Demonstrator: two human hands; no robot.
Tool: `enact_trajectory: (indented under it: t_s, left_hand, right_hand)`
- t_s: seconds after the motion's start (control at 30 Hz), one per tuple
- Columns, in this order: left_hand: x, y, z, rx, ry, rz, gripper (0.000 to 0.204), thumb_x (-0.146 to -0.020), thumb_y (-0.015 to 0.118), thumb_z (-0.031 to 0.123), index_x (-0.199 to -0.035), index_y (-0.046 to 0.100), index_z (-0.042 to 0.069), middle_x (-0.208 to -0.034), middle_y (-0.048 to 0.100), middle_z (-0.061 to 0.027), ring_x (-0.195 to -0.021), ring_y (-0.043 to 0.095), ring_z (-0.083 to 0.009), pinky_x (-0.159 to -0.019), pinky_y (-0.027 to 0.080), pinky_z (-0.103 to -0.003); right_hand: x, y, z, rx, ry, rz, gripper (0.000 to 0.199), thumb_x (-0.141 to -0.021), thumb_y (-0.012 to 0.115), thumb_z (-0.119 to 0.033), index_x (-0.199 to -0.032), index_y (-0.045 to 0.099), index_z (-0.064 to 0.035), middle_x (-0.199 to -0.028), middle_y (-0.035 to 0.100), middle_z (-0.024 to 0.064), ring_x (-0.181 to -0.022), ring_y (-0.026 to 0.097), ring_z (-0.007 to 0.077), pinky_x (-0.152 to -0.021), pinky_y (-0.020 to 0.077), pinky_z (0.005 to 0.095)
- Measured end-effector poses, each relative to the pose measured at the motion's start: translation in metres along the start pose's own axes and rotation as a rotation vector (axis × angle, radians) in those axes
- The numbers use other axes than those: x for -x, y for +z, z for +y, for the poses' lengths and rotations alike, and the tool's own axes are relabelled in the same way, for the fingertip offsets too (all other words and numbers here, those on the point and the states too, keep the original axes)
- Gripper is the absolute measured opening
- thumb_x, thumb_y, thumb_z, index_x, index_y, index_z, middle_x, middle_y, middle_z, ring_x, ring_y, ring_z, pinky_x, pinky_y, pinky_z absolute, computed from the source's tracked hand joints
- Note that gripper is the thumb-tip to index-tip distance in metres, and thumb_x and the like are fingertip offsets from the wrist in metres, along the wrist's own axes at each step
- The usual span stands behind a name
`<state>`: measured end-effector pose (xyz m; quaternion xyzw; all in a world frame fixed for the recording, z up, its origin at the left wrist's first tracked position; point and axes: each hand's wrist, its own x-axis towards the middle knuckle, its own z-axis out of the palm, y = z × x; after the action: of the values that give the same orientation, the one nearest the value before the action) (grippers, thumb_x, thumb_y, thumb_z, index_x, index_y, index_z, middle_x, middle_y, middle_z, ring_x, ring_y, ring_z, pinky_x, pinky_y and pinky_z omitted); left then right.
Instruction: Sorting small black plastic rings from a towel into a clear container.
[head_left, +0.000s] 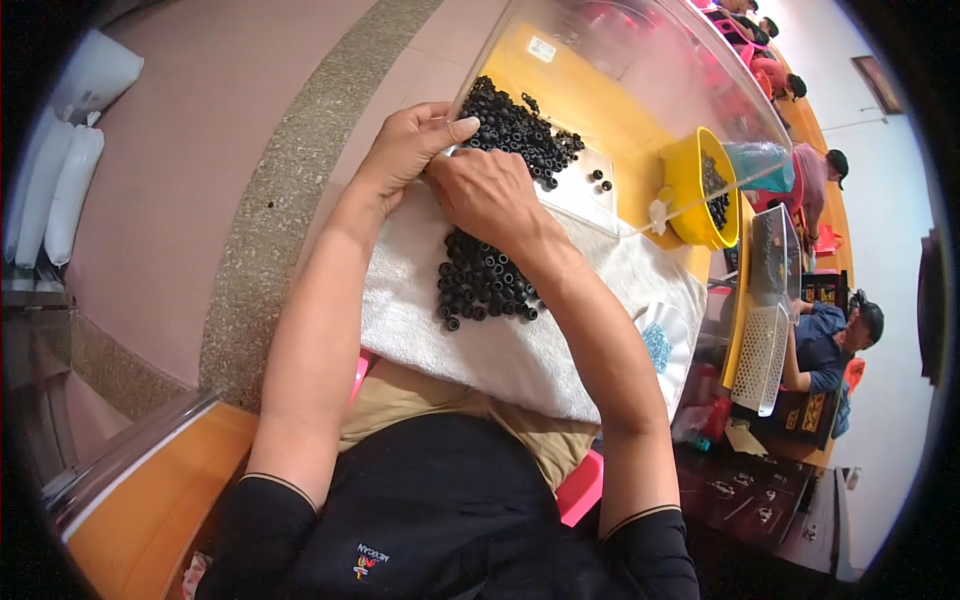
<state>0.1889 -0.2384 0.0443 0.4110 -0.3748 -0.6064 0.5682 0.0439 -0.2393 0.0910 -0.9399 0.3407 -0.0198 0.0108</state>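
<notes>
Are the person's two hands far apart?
No, the left hand and the right hand are close together, between two heaps of small black rings.

Along the left rim, long white sacks (75,190) lie side by side below a bulkier white sack (100,75). A speckled stone strip (285,150) curves across the pinkish floor (160,130), and an orange-topped desk (165,480) fills the lower left corner. On the right sits a co-worker in a dark blue shirt (828,350) and black cap (868,322), near a white perforated basket (760,350). Farther up is another co-worker in a pink top (812,185). A framed picture (876,84) hangs on the white wall (890,200), and a dark panel with pale markings (735,495) stands at lower right
</notes>
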Motion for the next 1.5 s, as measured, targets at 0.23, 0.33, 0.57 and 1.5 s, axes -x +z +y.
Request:
enact_trajectory:
  t_s: [0.23,0.33,0.57,1.5]
  left_hand:
    - [0.002,0.003,0.0,-0.099,0.026,0.076,0.052,-0.086,0.081,0.027,-0.126,0.063,-0.002,-0.115,0.07,-0.0085,-0.105,0.063,-0.0139,-0.093,0.049,-0.029]
    - [0.001,0.006,-0.004,-0.124,0.031,0.067,0.049,-0.089,0.078,0.024,-0.127,0.062,-0.003,-0.118,0.069,-0.0075,-0.109,0.062,-0.0129,-0.098,0.047,-0.029]
    - [-0.013,-0.005,-0.033,-0.241,0.209,0.092,0.041,-0.09,0.072,0.013,-0.127,0.064,-0.002,-0.114,0.072,-0.0092,-0.105,0.066,-0.0156,-0.094,0.05,-0.032]
    - [-0.001,0.021,-0.026,-0.857,0.331,0.375,0.028,-0.094,0.055,0.017,-0.119,0.061,0.005,-0.102,0.068,-0.025,-0.099,0.064,-0.0467,-0.086,0.05,-0.052]
  right_hand:
    - [0.004,0.003,0.003,-0.091,0.053,0.014,0.015,-0.087,0.061,-0.018,-0.083,0.067,-0.0054,-0.08,0.069,0.0158,-0.076,0.068,0.0368,-0.064,0.053,0.0478]
    - [0.013,-0.002,0.005,-0.143,0.078,0.048,0.014,-0.086,0.061,-0.017,-0.084,0.068,-0.005,-0.083,0.069,0.0158,-0.079,0.068,0.0382,-0.067,0.0526,0.0483]
    - [0.032,-0.015,0.018,-0.305,0.196,0.19,0.015,-0.087,0.067,-0.021,-0.091,0.073,-0.0073,-0.09,0.07,0.013,-0.085,0.068,0.0337,-0.076,0.0538,0.0437]
    - [-0.023,0.008,0.107,-0.007,0.55,0.262,0.027,-0.088,0.07,-0.024,-0.111,0.073,-0.01,-0.1,0.072,0.0161,-0.1,0.068,0.0357,-0.087,0.0543,0.0469]
